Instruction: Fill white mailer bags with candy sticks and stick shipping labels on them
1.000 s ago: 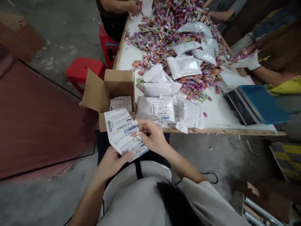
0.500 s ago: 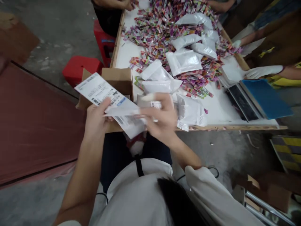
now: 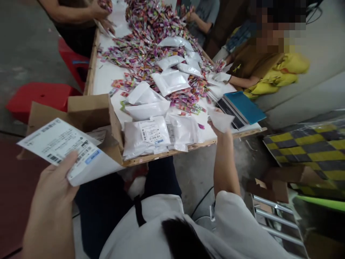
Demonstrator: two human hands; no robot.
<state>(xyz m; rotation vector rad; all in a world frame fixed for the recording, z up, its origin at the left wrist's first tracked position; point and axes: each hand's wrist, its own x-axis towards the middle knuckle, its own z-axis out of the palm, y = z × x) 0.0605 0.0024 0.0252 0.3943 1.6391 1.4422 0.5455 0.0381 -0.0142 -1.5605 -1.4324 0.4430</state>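
Observation:
My left hand (image 3: 58, 181) is closed on a strip of printed shipping labels (image 3: 67, 142), its thumb on top near a blue mark. The strip hangs in front of an open cardboard box (image 3: 115, 131). At the table's front edge, my right hand (image 3: 219, 133) pinches a translucent white piece of paper (image 3: 222, 119), which partly covers the fingers. Between the hands lies a white mailer bag (image 3: 134, 140) with a shipping label (image 3: 153, 131) stuck on it. Touching its right side is another white mailer bag (image 3: 184, 131). More white mailer bags (image 3: 171, 82) lie behind them.
Small colourful packets (image 3: 151, 28) are heaped over the white table (image 3: 104, 75). A blue-topped device (image 3: 245, 108) stands at the right corner. Co-workers' hands, one in a white glove (image 3: 222, 77), are around the table. Red stools (image 3: 40, 97) stand left.
My hands have parted: the right swung right with the white paper, the left moved left and down with the labels. The view turned right, and the labelled mailer bag is uncovered.

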